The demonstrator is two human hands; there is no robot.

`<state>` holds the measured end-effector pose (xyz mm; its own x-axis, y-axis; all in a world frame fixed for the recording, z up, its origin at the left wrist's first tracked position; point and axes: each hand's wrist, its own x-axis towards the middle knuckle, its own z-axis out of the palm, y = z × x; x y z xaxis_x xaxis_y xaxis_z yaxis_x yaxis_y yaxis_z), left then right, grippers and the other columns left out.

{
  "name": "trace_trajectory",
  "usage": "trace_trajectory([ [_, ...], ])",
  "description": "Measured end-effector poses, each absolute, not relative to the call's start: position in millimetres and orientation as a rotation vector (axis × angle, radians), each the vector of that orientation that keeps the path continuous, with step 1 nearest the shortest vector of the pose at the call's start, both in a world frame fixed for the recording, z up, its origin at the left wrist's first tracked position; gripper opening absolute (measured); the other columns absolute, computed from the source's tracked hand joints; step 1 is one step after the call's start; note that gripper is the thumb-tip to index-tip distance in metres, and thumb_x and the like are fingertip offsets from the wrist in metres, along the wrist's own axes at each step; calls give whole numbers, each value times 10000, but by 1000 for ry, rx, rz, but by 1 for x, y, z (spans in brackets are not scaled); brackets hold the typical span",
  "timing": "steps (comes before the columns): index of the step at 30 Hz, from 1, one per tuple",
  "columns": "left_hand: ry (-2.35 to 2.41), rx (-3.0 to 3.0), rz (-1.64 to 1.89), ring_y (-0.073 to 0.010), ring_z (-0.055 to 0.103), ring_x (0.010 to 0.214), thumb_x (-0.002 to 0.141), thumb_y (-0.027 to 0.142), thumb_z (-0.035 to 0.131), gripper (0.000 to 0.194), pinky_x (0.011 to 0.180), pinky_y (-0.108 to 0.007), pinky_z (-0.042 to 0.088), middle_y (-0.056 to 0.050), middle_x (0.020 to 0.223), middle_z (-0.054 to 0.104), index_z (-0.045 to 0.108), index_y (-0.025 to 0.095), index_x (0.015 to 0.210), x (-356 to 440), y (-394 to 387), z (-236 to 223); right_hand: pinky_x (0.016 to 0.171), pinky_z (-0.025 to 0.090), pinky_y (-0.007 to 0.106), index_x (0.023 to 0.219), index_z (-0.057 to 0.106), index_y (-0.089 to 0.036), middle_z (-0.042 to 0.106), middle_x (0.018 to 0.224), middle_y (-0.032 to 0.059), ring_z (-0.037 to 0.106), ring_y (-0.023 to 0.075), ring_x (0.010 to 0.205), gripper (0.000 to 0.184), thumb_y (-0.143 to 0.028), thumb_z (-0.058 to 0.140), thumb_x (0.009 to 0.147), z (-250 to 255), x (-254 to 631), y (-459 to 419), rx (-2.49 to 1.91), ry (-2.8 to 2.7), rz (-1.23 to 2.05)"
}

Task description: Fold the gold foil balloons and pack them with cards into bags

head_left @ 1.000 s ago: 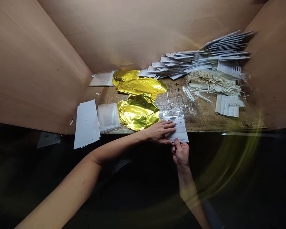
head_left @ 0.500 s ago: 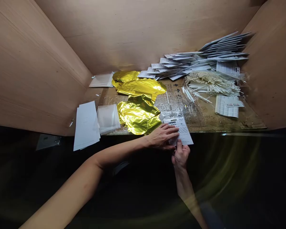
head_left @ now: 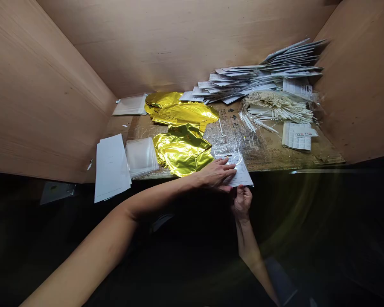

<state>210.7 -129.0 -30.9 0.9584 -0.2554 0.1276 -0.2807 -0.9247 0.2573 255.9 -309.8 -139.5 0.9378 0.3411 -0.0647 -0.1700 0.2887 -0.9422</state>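
A printed white card in a clear plastic sleeve (head_left: 240, 168) lies at the table's front edge. My left hand (head_left: 216, 174) rests flat on its left half, fingers stretched out and pressing it down. My right hand (head_left: 241, 201) is below the table edge, its thumb and fingers pinched on the sleeve's near edge. Crumpled gold foil balloons (head_left: 181, 149) lie just left of my left hand.
A stack of clear sleeves (head_left: 141, 155) and white sheets (head_left: 111, 166) sit at the left. More gold foil (head_left: 185, 113) lies farther back. Piles of printed cards (head_left: 259, 76), white sticks (head_left: 275, 108) and a small card stack (head_left: 296, 135) fill the right. Brown board walls (head_left: 45, 102) enclose the table.
The sleeved card slid slightly away from me and back onto the table. My right hand followed, keeping its pinch on the near edge. My left hand stayed flat on the card.
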Motion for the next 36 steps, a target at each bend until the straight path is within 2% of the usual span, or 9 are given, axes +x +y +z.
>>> trace_trajectory([
  [5,-337,2788,88,-376,523,1426,947,538,660,635,1192,-476,432,-124,1501,650,632,146,1445,215,-122,-30,841,590,360,989,724,-199,771,965,71,735,248,947,391,-562,794,860,-138,261,-323,-1300,-267,337],
  [7,-344,2795,86,-369,527,1419,941,536,666,649,1182,-472,436,-125,1501,648,618,150,1461,215,-122,-29,699,560,303,959,700,-206,725,846,36,691,200,786,369,-567,748,901,-137,260,-326,-1351,-310,357],
  [11,-356,2883,145,-412,471,1451,913,613,679,686,1150,-541,429,-134,1593,554,614,202,1458,211,-130,-29,449,337,236,781,607,-213,499,580,-60,400,96,466,417,-583,700,949,-135,256,-331,-1395,-326,406],
  [15,-223,2894,198,-366,512,1409,971,580,615,570,1095,-488,459,-110,1535,610,637,214,1408,214,-134,-35,455,297,230,764,546,-222,443,588,-77,363,86,478,459,-615,691,950,-134,254,-326,-1445,-296,358],
  [20,-74,2855,180,-341,490,1448,976,523,637,397,1077,-467,448,-57,1504,640,711,260,1265,233,-118,-40,416,270,252,808,608,-212,431,540,-83,335,98,425,475,-667,653,940,-122,267,-319,-1552,-282,345],
  [24,-41,2754,103,-333,465,1431,995,581,611,367,1081,-495,408,-8,1506,641,765,334,1219,247,-96,-38,522,392,283,809,691,-194,509,592,-38,432,131,516,365,-521,680,971,-93,287,-325,-1781,-437,121],
  [27,-66,2703,86,-333,453,1405,1030,558,563,351,1078,-512,375,-12,1510,634,783,358,1217,254,-84,-37,692,489,325,1008,779,-205,647,792,27,588,185,684,212,-353,627,1007,-67,304,-325,-1974,-865,-87],
  [31,-72,2675,122,-336,438,1393,1046,530,534,350,1073,-524,352,-23,1528,615,784,358,1221,260,-78,-38,734,496,327,1160,802,-253,681,1086,76,662,220,872,285,-206,587,978,-42,325,-310,-2123,-1329,-124],
  [36,-13,2655,126,-347,411,1402,1036,528,549,350,1080,-530,325,-35,1549,601,787,329,1198,271,-72,-40,723,471,324,1176,783,-223,678,1121,100,640,251,982,355,-87,540,955,-30,342,-281,-2208,-1642,-55],
])
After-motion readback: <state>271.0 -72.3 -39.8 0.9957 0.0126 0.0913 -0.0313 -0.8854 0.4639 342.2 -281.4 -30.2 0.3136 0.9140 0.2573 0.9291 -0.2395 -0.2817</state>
